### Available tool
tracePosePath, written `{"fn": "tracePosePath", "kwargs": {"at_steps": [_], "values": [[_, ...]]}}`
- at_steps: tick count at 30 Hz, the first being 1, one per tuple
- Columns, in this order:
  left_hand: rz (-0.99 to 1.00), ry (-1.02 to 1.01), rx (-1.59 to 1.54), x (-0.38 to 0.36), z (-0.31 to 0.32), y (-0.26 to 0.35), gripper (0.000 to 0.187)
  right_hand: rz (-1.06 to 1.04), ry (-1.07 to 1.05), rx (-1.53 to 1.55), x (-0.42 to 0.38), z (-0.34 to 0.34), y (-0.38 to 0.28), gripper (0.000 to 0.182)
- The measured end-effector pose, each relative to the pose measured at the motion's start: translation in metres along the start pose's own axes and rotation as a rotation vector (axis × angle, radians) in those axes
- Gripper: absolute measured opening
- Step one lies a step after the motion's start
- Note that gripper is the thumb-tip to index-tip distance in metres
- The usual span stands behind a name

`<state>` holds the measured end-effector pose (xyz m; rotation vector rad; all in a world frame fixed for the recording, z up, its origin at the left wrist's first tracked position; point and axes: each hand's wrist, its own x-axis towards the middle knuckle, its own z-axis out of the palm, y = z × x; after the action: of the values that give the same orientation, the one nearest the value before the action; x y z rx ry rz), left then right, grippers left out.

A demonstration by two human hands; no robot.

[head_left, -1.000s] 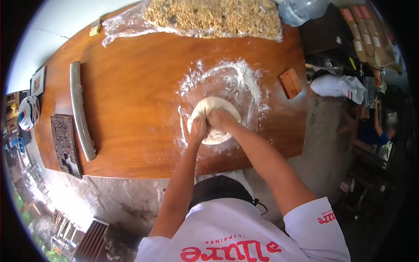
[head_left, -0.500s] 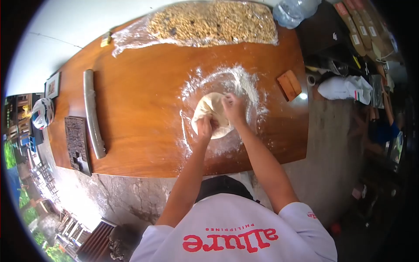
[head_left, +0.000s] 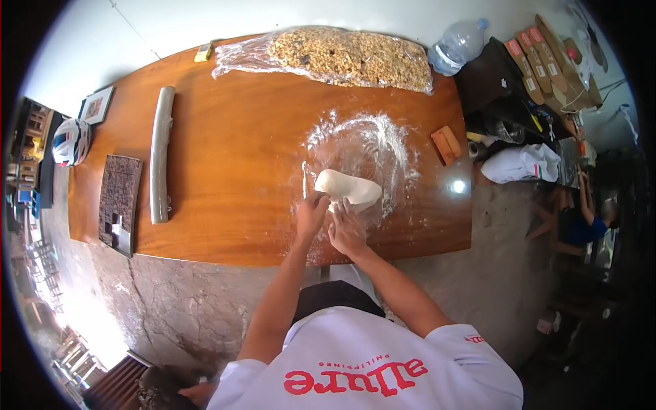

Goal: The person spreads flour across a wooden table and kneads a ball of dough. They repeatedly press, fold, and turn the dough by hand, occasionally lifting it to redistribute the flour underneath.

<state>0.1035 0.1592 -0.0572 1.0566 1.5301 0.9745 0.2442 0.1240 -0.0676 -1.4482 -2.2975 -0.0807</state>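
Observation:
A pale lump of dough (head_left: 350,188) lies on the brown wooden table (head_left: 232,150), folded into a thick oblong shape. White flour (head_left: 393,137) is scattered in a ring around and behind it. At the dough's near left edge, my left hand (head_left: 313,213) has its fingers closed on the dough. My right hand (head_left: 347,231) rests against the dough's near side, fingers stretched out and pointing away from me.
A wrapped roll (head_left: 162,154) and a dark textured panel (head_left: 118,198) lie at the left. A plastic bag of brown pieces (head_left: 352,58) lies along the back, beside a large clear bottle (head_left: 459,46). A brown block (head_left: 447,145) is at the right.
The dough has gone from a rounded shape to a folded oblong. My right hand has come down from the dough's top right to its near side and opened. The camera view has shifted.

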Motion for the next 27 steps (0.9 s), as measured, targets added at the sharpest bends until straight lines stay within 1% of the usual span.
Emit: {"fn": "tracePosePath", "kwargs": {"at_steps": [1,2,3,4,5,6,7,8,9,11,12,13,15,16,18,19,21,22,23,24,25,26,27], "values": [[0.022,-0.052,0.126,0.004,-0.003,0.015,0.027,-0.008,0.008,-0.007,0.012,-0.006,0.001,0.036],[-0.02,-0.099,0.261,0.006,-0.006,0.029,0.029,0.098,-0.254,0.085,0.027,-0.008,0.005,0.036],[-0.018,-0.106,0.264,0.01,-0.005,0.033,0.029,0.212,-0.517,0.181,0.041,-0.012,0.008,0.036],[0.175,-0.034,0.355,0.018,-0.003,0.037,0.032,0.304,-0.534,0.324,0.052,-0.016,0.025,0.028],[0.367,0.044,0.442,0.029,0.0,0.042,0.036,0.435,-0.448,0.633,0.062,-0.003,0.055,0.023],[0.371,0.046,0.442,0.042,0.006,0.047,0.036,0.561,-0.352,0.942,0.072,0.011,0.083,0.018],[0.441,-0.001,0.49,0.054,0.013,0.049,0.04,0.596,-0.104,0.802,0.082,0.006,0.093,0.022],[0.51,-0.055,0.542,0.06,0.017,0.045,0.045,0.689,0.075,0.518,0.095,-0.016,0.083,0.025],[0.512,-0.068,0.548,0.063,0.019,0.037,0.045,0.702,0.08,0.519,0.089,-0.003,0.087,0.025],[0.55,-0.218,0.689,0.066,0.025,0.021,0.048,0.813,0.406,0.232,0.064,0.034,0.1,0.025],[0.527,-0.192,0.667,0.057,0.022,0.027,0.048,0.859,0.006,0.5,0.056,0.015,0.09,0.029],[0.541,-0.201,0.665,0.049,0.022,0.029,0.048,0.866,0.021,0.493,0.044,0.018,0.08,0.029],[0.392,-0.089,0.852,0.03,0.022,0.026,0.05,0.748,0.363,0.237,0.028,0.025,0.056,0.033],[0.391,-0.091,0.852,0.025,0.021,0.023,0.05,0.75,0.362,0.236,0.028,0.022,0.054,0.033],[0.176,-0.055,0.759,0.021,0.015,0.017,0.043,0.879,0.354,0.366,0.026,0.011,0.047,0.034],[0.186,-0.058,0.766,0.027,0.013,0.015,0.043,0.885,0.366,0.368,0.032,0.006,0.045,0.034],[0.074,-0.003,0.575,0.05,0.009,0.015,0.037,0.946,0.326,0.567,0.05,-0.003,0.05,0.03],[-0.168,-0.2,0.419,0.069,0.0,0.013,0.051,0.951,0.323,0.562,0.058,-0.009,0.052,0.03],[-0.18,-0.205,0.417,0.078,-0.006,0.006,0.051,0.956,0.269,0.585,0.067,-0.013,0.051,0.025],[-0.298,-0.269,0.429,0.084,-0.01,0.007,0.051,0.959,0.214,0.611,0.074,-0.014,0.049,0.021],[-0.414,-0.331,0.441,0.09,-0.012,0.007,0.051,0.961,0.206,0.614,0.081,-0.014,0.045,0.021],[-0.281,-0.259,0.76,0.084,-0.013,0.004,0.038,0.767,0.131,0.407,0.085,-0.013,0.039,0.018],[-0.296,-0.27,0.765,0.071,-0.011,0.017,0.038,0.574,0.052,0.204,0.084,-0.009,0.033,0.017]]}}
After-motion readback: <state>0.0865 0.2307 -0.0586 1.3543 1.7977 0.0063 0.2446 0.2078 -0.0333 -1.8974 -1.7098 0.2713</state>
